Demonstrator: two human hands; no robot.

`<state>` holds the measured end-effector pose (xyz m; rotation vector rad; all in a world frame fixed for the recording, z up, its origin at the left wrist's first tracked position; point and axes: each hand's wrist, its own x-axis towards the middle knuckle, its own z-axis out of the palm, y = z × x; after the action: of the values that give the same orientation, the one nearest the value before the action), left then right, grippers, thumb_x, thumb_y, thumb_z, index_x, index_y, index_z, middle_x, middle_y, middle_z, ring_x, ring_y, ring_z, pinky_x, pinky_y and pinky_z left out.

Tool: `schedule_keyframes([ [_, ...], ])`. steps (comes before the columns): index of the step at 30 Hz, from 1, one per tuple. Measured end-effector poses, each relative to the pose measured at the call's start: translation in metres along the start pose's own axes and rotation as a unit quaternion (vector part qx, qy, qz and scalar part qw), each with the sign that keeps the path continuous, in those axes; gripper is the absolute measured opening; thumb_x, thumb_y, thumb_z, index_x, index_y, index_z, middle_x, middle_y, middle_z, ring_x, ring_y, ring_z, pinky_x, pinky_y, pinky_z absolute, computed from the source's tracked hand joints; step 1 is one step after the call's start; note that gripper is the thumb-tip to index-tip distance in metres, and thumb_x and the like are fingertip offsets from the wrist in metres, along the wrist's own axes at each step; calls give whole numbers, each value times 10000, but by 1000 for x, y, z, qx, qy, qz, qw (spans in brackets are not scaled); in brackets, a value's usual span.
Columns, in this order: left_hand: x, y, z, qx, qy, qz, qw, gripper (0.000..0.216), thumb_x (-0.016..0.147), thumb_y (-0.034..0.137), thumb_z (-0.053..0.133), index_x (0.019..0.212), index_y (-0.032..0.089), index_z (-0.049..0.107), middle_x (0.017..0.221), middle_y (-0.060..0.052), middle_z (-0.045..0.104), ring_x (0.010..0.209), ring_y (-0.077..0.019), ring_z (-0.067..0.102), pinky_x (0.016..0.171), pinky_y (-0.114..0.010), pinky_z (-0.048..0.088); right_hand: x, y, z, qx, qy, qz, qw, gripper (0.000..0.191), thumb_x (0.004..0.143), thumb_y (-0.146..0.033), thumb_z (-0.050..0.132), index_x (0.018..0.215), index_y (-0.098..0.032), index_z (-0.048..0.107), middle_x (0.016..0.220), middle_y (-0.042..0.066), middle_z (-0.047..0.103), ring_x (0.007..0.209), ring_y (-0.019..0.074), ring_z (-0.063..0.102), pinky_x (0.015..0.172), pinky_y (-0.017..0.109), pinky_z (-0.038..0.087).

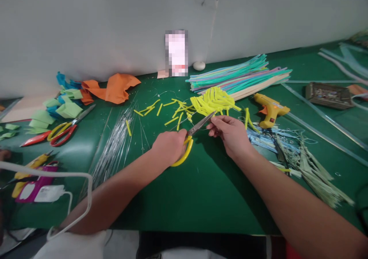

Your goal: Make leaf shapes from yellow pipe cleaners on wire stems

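My left hand (169, 147) is wrapped round a pair of scissors (200, 124) with yellow handles; the blades point up and to the right. At the blade tips is my right hand (231, 133), with thumb and forefinger pinched together. Whatever it grips is too small to make out. Just beyond the blades lies a pile of bright yellow fuzzy stems (212, 101). Short yellow cut pieces (159, 109) are scattered on the green tabletop (201, 190) to the left of the pile.
Behind lie long coloured fuzzy stems (238, 76) and a blurred-out phone (176, 53) against the wall. A yellow glue gun (270, 111) is on the right. Thin wires (115, 144), red-and-yellow-handled scissors (64, 131) and orange fabric (119, 88) are on the left. A white cable (90, 190) crosses my left forearm.
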<state>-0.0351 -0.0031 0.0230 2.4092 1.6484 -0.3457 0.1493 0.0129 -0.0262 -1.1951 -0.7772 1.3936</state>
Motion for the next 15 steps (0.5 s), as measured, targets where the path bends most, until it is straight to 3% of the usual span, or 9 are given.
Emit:
schedule_keyframes([
  [6,1,2,2,-14,34,-28,999,252,895,300,462,1076,171,580,870,-90,709,771,-287,691,635,-356,485,2,1,-1,-5,16,2,1000,201,710,-342,752,742,-154,687,649,22,692,478,91,577,485,224,407],
  [11,-5,-6,-13,-22,76,-80,994,307,880,374,498,1119,204,588,854,-80,705,745,-280,683,637,-351,467,1,-2,-1,-10,15,5,1000,167,724,-310,727,753,-148,700,635,16,676,479,92,578,488,223,406],
  [15,-12,-30,-30,-53,174,-126,975,366,835,349,551,1180,233,594,817,-61,702,705,-250,662,624,-327,443,-1,-3,0,-7,18,-5,1000,129,714,-279,721,724,-155,690,625,17,667,477,97,569,490,235,395],
])
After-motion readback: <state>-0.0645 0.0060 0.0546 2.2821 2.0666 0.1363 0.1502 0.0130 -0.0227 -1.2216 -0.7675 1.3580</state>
